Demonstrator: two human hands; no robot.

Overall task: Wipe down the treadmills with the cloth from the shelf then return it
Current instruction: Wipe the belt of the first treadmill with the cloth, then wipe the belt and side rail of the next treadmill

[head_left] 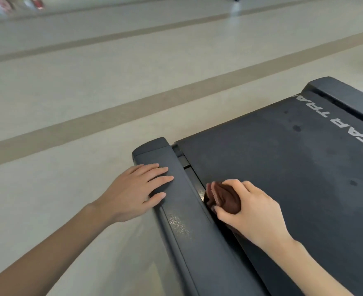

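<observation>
Both hands are set on the black treadmill (261, 150) in the lower half of the frame. The left hand (133, 190) is laid flat, fingers straight and holding nothing, on the dark plastic side rail (197, 253) at lower centre, near its rounded end. The right hand (254, 212) is curled round a bunched dark brown cloth (224, 197), which is pressed down where the rail's inner edge meets the dark grey running belt (304, 178); part of the cloth is hidden under the palm. A pale floor with tan stripes (90, 92) fills the upper left. The step in hand is judged to be the wiping of the seam between rail and belt. It would be done well if the cloth were drawn along the seam in one steady line, with firm pressure applied so that dust is lifted rather than pushed into the gap. The loose folds should be held gathered, since an edge could be caught in the slot. A speckled dusty patch (179, 225) lower on the rail and dark spots (297, 128) scattered on the belt are probably yet to be covered. The flat left hand may be used to steady the reach.
</observation>
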